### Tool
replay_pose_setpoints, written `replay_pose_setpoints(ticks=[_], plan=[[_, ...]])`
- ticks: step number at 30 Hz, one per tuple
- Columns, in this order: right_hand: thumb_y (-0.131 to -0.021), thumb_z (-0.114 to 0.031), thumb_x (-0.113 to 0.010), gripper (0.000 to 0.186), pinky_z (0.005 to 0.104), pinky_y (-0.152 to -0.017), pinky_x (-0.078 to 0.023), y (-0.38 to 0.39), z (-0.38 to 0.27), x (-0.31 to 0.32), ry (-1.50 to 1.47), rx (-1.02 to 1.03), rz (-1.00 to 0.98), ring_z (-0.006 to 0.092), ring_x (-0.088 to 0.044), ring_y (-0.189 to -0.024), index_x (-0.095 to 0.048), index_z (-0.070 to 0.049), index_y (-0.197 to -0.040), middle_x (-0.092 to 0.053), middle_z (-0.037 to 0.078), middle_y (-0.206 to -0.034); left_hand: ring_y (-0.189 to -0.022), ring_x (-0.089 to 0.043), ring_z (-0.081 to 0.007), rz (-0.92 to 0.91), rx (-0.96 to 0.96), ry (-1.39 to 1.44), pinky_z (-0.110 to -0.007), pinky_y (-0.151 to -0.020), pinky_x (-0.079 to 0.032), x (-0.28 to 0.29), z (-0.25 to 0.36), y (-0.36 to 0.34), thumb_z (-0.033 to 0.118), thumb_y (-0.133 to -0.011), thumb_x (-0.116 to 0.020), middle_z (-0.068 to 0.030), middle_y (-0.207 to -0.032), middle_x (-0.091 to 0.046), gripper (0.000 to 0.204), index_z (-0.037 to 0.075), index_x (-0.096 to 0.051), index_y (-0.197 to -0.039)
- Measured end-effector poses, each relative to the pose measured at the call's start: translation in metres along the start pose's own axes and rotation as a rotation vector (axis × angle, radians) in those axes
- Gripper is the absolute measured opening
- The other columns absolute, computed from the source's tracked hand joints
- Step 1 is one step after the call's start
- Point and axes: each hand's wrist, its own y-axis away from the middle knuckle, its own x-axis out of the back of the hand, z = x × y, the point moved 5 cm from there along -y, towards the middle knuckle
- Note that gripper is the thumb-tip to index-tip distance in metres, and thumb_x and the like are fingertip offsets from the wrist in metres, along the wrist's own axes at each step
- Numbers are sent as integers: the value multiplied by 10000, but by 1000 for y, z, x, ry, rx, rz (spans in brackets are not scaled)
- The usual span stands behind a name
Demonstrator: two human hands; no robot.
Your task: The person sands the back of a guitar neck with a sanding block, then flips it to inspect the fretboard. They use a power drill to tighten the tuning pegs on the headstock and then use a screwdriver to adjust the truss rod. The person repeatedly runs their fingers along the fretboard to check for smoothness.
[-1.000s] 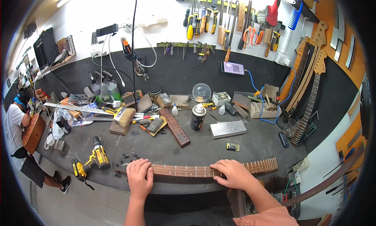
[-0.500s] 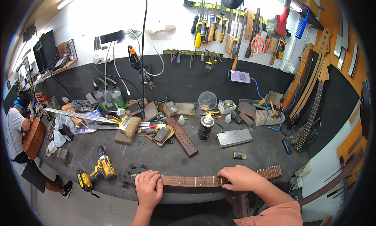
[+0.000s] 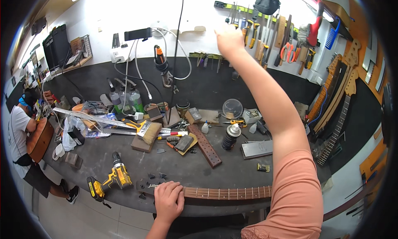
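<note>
A guitar neck [image 3: 227,193] with a dark wooden fretboard lies along the front edge of the workbench, its dark headstock [image 3: 146,186] toward the left. My left hand [image 3: 168,197] is closed over the neck beside the headstock, fingers on top and thumb along the near side. My right arm stretches far up to the wall, covering the neck's right end. There my right hand [image 3: 230,39] is at the tool rack [image 3: 244,9], among screwdrivers and files. Glare and the turn of the hand hide its fingers and whatever they touch.
A yellow cordless drill [image 3: 116,177] lies left of the headstock. Behind the neck are a drilled brown wooden block [image 3: 205,148], a spray can [image 3: 231,137], a metal sharpening block [image 3: 257,149] and a wide brush [image 3: 148,132]. At far left, a person [image 3: 25,131] handles a guitar body [image 3: 39,139].
My right hand has left the guitar neck and risen to the tool rack. The left hand stays on the neck. The whole view has shifted, so things sit further right and lower.
</note>
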Motion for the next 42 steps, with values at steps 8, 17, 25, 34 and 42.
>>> replay_pose_setpoints(ticks=[8, 17, 25, 34, 42], plan=[[-1063, -198, -711, 235, 558, -981, -579, -55, -28, -27, 58, -92, -287, 333, -876, -1070, -928, -159, -1146, -911, 120, -1149, -1315, -727, -324, -21, 20, -18, -557, -1173, -512, 9, -8, 7, 117, -944, -853, -72, -1309, -814, 245, 87, -828, -1186], [-1070, -197, -693, 276, 574, -970, -676, -63, -9, -28, -164, -286, -307, 377, -867, -1174, -905, -114, -1226, -891, 185, -1258, -1302, -746, -336, -10, 39, 16, -563, -1185, -519, 13, -7, 6, 93, -939, -846, -74, -1300, -826, 216, 90, -827, -1155], [-1115, -276, -746, 236, 431, -839, -582, 13, 8, 83, -674, -121, -2, 270, -733, -919, -765, -41, -1114, -759, 118, -1025, -1333, -748, -406, 58, 3, 121, -560, -1157, -555, 3, -6, -2, -11, -933, -824, -150, -1340, -819, 234, 40, -808, -1161], [-939, -174, -932, 148, 430, -843, -604, 378, -142, 288, -1307, 320, -552, 290, -756, -836, -792, -146, -980, -780, 42, -895, -1443, -701, -312, -27, 561, 1438, -451, -1260, -525, 15, 52, 18, 444, -1287, -509, -267, -1574, -718, 707, -63, -407, -1768], [-993, -326, -925, 312, 425, -863, -555, 429, -193, 257, -1438, 99, -355, 294, -719, -898, -786, -111, -1171, -727, 52, -951, -849, -658, -216, 409, 877, 1406, -401, -884, -581, 35, 8, 53, 356, -1315, -440, -80, -925, -641, 388, 19, -614, -1399]])
